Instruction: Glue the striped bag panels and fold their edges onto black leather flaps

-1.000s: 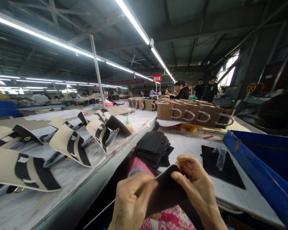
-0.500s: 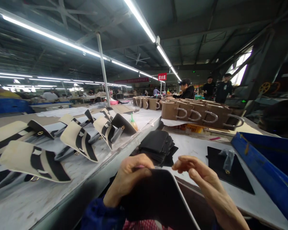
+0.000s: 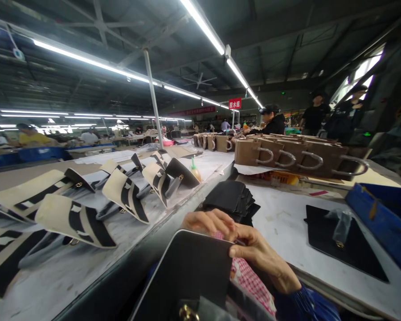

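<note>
I hold a black leather panel (image 3: pixel 190 272) with a pale edge upright in front of me, low in the middle. A gold clasp (image 3: pixel 186 313) shows at its bottom. My left hand (image 3: pixel 210 221) curls over the panel's top edge from behind. My right hand (image 3: pixel 259 255) pinches the panel's upper right corner, thumb pressed on the front. Both hands touch above a pink checked cloth (image 3: pixel 249 278). Just beyond them lies a stack of black cut pieces (image 3: pixel 232 198).
Cream and black striped flaps (image 3: pixel 123 194) lie along the belt on the left, with an orange bottle (image 3: pixel 195 169) beyond. On the white table (image 3: pixel 284 223) lies a black panel (image 3: pixel 345 245); a blue bin (image 3: pixel 381 207) stands at right. Brown handled bags (image 3: pixel 287 154) and standing people (image 3: pixel 274 121) are behind.
The panel has swung up and to the left, its face now toward me. My right hand has closed onto its corner beside my left hand. The view has shifted.
</note>
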`<action>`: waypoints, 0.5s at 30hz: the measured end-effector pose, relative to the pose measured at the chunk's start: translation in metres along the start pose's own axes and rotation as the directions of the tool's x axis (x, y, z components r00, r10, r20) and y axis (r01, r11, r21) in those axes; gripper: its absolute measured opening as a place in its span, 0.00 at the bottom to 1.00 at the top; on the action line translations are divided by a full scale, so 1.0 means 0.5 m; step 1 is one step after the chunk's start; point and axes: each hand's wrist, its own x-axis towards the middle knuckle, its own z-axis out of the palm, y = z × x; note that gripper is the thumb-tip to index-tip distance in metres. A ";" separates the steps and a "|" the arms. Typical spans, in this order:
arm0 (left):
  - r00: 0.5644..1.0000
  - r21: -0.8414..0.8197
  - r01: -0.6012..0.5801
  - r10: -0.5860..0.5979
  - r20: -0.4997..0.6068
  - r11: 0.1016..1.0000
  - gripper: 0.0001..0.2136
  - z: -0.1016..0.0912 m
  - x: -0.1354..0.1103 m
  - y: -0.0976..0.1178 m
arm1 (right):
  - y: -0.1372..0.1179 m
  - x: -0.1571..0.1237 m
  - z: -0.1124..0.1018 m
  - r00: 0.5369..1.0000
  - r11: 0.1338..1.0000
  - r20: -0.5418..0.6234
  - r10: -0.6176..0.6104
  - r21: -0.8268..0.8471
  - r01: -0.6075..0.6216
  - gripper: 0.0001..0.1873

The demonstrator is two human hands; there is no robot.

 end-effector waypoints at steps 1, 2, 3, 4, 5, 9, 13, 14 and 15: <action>0.999 -0.075 0.044 -0.043 0.014 0.996 0.34 -0.014 -0.014 0.009 | 0.000 -0.006 -0.008 1.000 1.000 -0.010 0.004 -0.012 -0.004 0.21; 0.996 -0.158 0.092 -0.088 0.030 0.983 0.32 -0.029 -0.029 0.021 | 0.000 -0.012 -0.017 1.000 0.999 -0.028 0.003 -0.044 -0.004 0.20; 0.990 -0.243 0.142 -0.132 0.058 0.959 0.31 -0.045 -0.045 0.034 | -0.001 -0.019 -0.025 0.999 0.995 -0.049 0.000 -0.097 -0.004 0.18; 0.982 -0.325 0.189 -0.169 0.089 0.927 0.32 -0.062 -0.060 0.047 | -0.002 -0.026 -0.034 0.998 0.987 -0.068 -0.005 -0.162 -0.006 0.17; 0.970 -0.419 0.240 -0.203 0.130 0.876 0.33 -0.079 -0.073 0.057 | -0.004 -0.032 -0.041 0.997 0.972 -0.080 -0.009 -0.234 -0.011 0.16; 0.920 -0.479 0.390 -0.307 0.244 0.786 0.32 -0.127 -0.107 0.072 | -0.003 -0.050 -0.053 0.994 0.912 -0.105 0.023 -0.406 -0.064 0.15; 0.902 0.029 0.431 -0.430 -0.035 0.902 0.20 -0.118 -0.117 0.066 | 0.012 -0.054 -0.047 0.987 0.880 -0.109 0.115 -0.450 -0.152 0.13; 0.899 0.125 0.435 -0.425 -0.105 0.891 0.16 -0.109 -0.117 0.065 | 0.017 -0.053 -0.043 0.985 0.871 -0.099 0.141 -0.461 -0.171 0.11; 0.896 0.188 0.441 -0.417 -0.155 0.877 0.14 -0.100 -0.117 0.063 | 0.021 -0.051 -0.038 0.983 0.861 -0.086 0.162 -0.475 -0.184 0.08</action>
